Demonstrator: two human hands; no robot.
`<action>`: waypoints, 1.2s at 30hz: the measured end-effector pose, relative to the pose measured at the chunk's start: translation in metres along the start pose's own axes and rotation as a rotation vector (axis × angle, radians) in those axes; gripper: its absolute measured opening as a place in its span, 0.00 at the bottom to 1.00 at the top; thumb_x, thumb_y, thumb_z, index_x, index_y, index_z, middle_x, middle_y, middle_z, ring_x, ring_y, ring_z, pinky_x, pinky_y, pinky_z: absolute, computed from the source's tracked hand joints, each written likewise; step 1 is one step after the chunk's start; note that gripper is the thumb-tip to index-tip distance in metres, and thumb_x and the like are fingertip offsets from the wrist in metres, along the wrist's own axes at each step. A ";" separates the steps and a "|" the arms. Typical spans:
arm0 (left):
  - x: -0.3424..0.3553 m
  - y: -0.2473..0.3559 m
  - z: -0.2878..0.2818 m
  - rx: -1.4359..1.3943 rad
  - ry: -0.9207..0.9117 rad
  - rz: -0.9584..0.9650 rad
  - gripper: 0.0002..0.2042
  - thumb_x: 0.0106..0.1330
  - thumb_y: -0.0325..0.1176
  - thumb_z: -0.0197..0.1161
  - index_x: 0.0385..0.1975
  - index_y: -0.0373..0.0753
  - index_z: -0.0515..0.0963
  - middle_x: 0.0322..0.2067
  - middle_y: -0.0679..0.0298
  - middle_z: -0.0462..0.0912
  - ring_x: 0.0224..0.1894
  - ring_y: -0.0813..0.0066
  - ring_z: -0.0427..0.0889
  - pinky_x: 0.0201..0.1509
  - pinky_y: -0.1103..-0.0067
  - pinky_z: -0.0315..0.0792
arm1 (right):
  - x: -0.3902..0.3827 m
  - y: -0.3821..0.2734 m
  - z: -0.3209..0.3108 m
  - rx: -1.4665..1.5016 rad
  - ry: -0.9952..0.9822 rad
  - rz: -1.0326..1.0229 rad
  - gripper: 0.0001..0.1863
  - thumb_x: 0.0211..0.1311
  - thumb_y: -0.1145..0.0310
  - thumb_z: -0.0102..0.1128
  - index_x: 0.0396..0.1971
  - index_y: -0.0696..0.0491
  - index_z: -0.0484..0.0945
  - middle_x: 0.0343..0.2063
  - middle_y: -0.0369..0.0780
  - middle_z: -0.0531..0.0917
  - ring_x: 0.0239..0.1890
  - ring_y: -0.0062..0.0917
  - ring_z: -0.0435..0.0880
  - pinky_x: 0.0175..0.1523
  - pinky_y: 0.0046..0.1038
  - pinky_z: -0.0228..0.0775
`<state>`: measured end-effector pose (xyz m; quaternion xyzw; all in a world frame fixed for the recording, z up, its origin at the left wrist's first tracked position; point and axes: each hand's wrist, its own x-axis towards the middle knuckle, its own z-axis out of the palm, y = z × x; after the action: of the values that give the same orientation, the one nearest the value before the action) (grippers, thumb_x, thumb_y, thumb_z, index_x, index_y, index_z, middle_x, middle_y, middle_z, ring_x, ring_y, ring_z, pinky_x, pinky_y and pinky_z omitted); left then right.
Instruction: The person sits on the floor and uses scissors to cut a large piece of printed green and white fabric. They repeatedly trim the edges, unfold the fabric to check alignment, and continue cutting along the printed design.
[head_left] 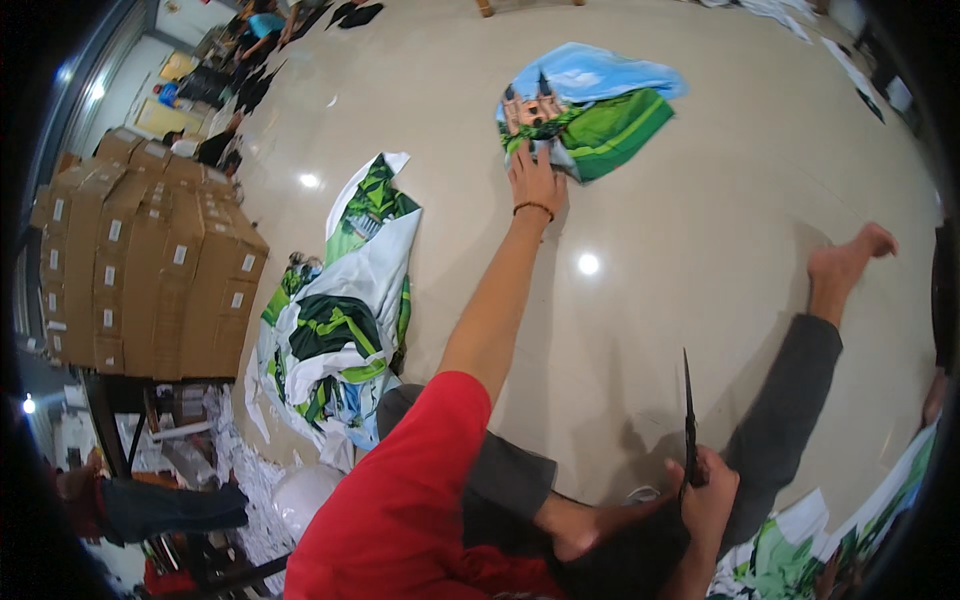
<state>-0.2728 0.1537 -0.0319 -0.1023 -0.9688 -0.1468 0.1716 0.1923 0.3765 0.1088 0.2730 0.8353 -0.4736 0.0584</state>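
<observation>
My left hand (536, 180) reaches forward, fingers extended onto the near edge of a printed fabric piece (615, 135) with a castle, blue sky and green bands, lying on the tiled floor. My right hand (708, 490), low at the right, holds black scissors (688, 420) with the long blades pointing up in the picture. My bare right foot (850, 255) and gray-clad leg stretch along the floor beside them.
A green-and-white fabric pile (340, 330) lies left. More printed cloth (780, 550) is at lower right. Stacked cardboard boxes (150, 260) stand at far left. Other people appear at upper left and a standing person (170, 505) at lower left.
</observation>
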 end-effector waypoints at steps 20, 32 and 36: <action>-0.235 0.021 -0.106 -0.586 -0.537 -0.649 0.18 0.59 0.44 0.57 0.41 0.37 0.80 0.33 0.49 0.85 0.40 0.50 0.84 0.54 0.65 0.67 | 0.033 0.053 0.036 0.053 0.048 0.012 0.17 0.63 0.63 0.68 0.37 0.64 0.78 0.17 0.35 0.75 0.15 0.20 0.71 0.19 0.23 0.60; -0.253 0.039 -0.272 -0.813 -0.164 -0.291 0.24 0.53 0.47 0.68 0.45 0.36 0.80 0.59 0.44 0.68 0.64 0.50 0.64 0.61 0.59 0.66 | 0.027 0.053 0.043 0.156 0.157 -0.063 0.20 0.63 0.60 0.68 0.20 0.58 0.75 0.15 0.36 0.75 0.13 0.19 0.72 0.16 0.24 0.60; -0.313 0.027 -0.183 -0.381 -0.431 -0.270 0.37 0.49 0.53 0.72 0.60 0.45 0.73 0.71 0.39 0.46 0.72 0.29 0.40 0.63 0.33 0.50 | 0.032 0.061 0.046 0.140 0.140 -0.068 0.19 0.61 0.60 0.70 0.21 0.59 0.76 0.15 0.37 0.76 0.13 0.19 0.73 0.16 0.24 0.60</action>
<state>0.0777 0.0741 0.0256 -0.0319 -0.9428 -0.3219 -0.0806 0.1889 0.3765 0.0260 0.2805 0.8110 -0.5122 -0.0355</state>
